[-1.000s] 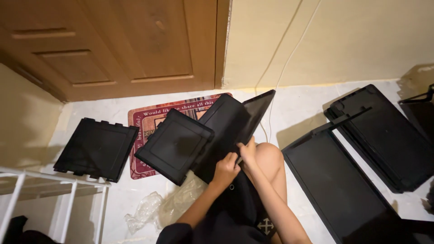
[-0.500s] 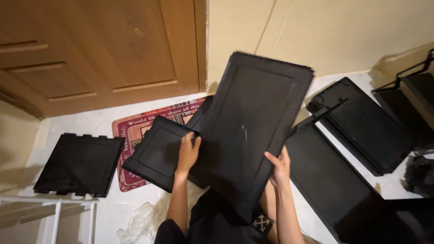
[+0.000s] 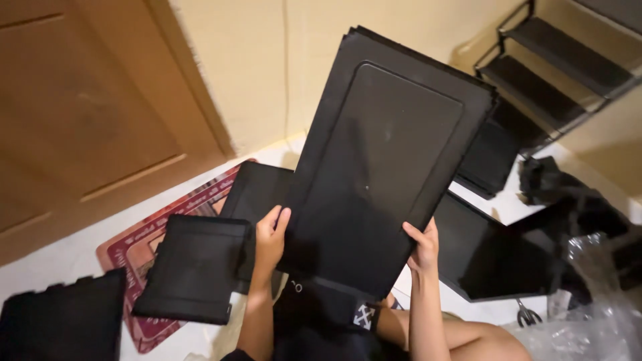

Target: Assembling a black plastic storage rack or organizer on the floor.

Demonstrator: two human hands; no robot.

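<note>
The large black rectangular plastic panel (image 3: 384, 160), lower and angled a moment ago, is now raised upright before the cream wall (image 3: 267, 60). The left hand (image 3: 269, 238) and right hand (image 3: 421, 246) clasp its lower edges, fingers curled around them. Smaller black plastic panels (image 3: 194, 267) lie on the floor beside the red patterned doormat (image 3: 130, 247).

The large black panel (image 3: 384, 167) you are holding is hiding most of the panel on the floor (image 3: 257, 194) behind it and part of your lap. Its underside is facing away. The notched panel (image 3: 63, 321) at near left is running off the picture's edge, as is the stepped rack (image 3: 555, 63) at far right. The small object (image 3: 525, 313) by the plastic wrap (image 3: 588, 314) is too small to identify.
</note>
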